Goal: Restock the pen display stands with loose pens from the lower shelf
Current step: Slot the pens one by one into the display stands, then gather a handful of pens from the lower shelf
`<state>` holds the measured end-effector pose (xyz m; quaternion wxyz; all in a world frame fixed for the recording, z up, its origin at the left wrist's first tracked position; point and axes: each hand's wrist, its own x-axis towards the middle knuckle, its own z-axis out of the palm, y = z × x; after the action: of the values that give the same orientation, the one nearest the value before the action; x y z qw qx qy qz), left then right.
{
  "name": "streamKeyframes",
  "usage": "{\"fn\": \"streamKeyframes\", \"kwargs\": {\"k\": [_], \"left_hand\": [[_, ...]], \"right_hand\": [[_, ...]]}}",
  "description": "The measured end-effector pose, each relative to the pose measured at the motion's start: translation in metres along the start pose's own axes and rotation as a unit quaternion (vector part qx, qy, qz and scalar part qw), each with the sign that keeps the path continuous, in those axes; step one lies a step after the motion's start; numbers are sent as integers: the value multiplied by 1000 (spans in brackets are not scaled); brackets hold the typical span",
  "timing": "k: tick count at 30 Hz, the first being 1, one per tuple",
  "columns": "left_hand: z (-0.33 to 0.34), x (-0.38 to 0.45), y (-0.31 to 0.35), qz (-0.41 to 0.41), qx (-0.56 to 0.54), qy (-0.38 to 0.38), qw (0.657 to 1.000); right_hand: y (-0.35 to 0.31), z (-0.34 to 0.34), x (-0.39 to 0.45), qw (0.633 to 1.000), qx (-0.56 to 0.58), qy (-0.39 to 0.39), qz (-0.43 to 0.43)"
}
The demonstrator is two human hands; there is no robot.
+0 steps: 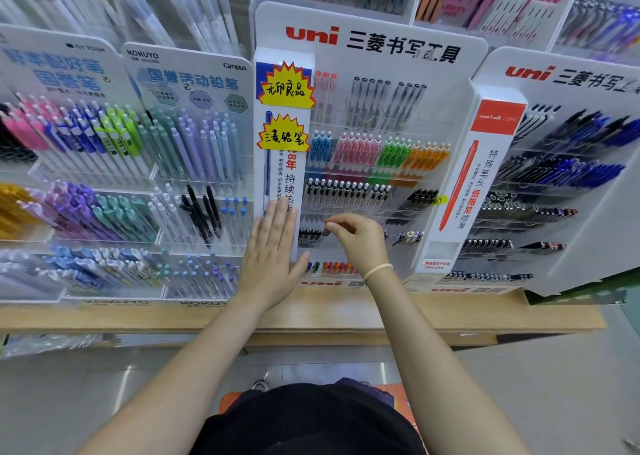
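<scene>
A white uni pen display stand [374, 42] stands in the middle of the wooden shelf, with clear tiers of pens. My left hand [272, 253] lies flat with straight fingers against the stand's left side panel [282, 177]. My right hand [360, 240] has its fingers curled and pinches the top of a dark pen [325, 232] at a lower tier, beside a short row of dark pens [309, 234]. The pen's body is mostly hidden behind my fingers. Below my right hand sits a row of coloured pens [334, 267].
Kokuyo stands [188, 70] with pastel pens fill the left. A second uni stand [568, 80] with blue and black pens stands at the right. A wooden shelf edge [311, 316] runs below. Bagged stock [41, 345] lies on the lower shelf at the left. Tiled floor below.
</scene>
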<state>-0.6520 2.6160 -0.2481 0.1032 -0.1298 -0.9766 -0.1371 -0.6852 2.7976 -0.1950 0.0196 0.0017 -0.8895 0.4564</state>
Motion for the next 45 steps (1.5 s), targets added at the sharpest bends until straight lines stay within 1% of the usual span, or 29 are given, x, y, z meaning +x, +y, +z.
{"fn": "streamKeyframes", "kwargs": {"k": [4,8,12,15,19,22,26,28,30,32,34,35,36,38,40,42,45], "left_hand": [[0,0,-3,6,4,0,1000],[1,1,-3,5,9,-1,1000],[2,0,-6,7,4,-4,1000],[3,0,-8,13,7,-8,1000],[5,1,-12,23,7,-11,1000],[6,1,-14,27,-1,-7,1000],[6,1,-15,30,-14,-12,999],[4,0,-16,28,-16,-16,999],[-2,-1,-13,20,-20,-29,999],[-10,-4,-7,-9,-31,-48,998],[-21,-7,6,-44,-47,-55,996],[-26,-9,18,-48,-59,-48,996],[-28,-13,34,-39,-69,-35,996],[-24,-28,75,10,-68,-28,997],[-8,-52,121,65,-77,-60,993],[14,-78,165,112,-92,-115,983],[60,-103,216,175,-92,-202,959]], "right_hand": [[-9,-4,0,999,11,29,-24],[-8,-3,-1,998,-19,33,-50],[2,6,-3,998,-53,-2,-15],[4,10,-2,998,-58,-6,13],[0,10,3,997,-66,-10,27],[1,12,1,997,-72,-1,25],[8,20,-2,996,-80,31,17],[9,20,3,995,-97,22,11],[6,16,2,990,-139,-12,7],[5,6,-12,985,-166,-33,-19],[8,-12,-36,983,-173,-27,-52],[14,-26,-51,981,-181,-19,-61],[24,-41,-68,979,-192,-5,-67],[53,-74,-110,975,-205,47,-65],[95,-103,-158,971,-212,103,-31],[139,-124,-205,964,-227,132,35],[205,-133,-254,957,-232,125,120]]}}
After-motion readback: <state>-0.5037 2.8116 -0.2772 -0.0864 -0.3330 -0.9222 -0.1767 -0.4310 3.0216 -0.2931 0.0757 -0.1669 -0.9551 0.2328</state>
